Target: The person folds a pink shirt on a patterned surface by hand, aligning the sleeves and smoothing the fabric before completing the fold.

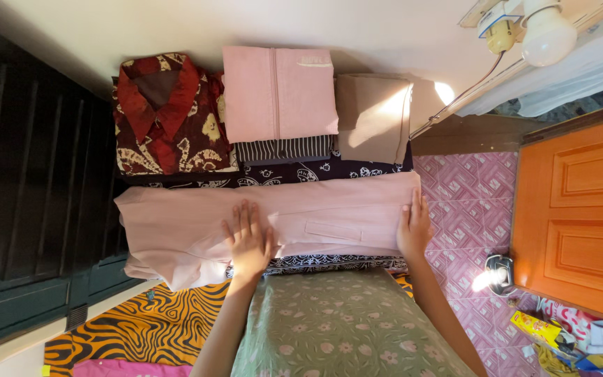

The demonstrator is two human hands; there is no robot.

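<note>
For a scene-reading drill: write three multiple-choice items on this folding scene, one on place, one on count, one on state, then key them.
1. Where does the clothes iron stand?
A. on the pink tiled floor
B. on the folded stack
C. on the orange door

2. How many hands press the long pink garment?
A. none
B. one
C. two

3. How do the hands lie?
A. fisted
B. flat, fingers spread
C. pinching a hanger

Key: 1 A, it sits on tiles right of the cloth. 2 C, left hand and right hand both rest on it. 3 B, palms down, open.
</note>
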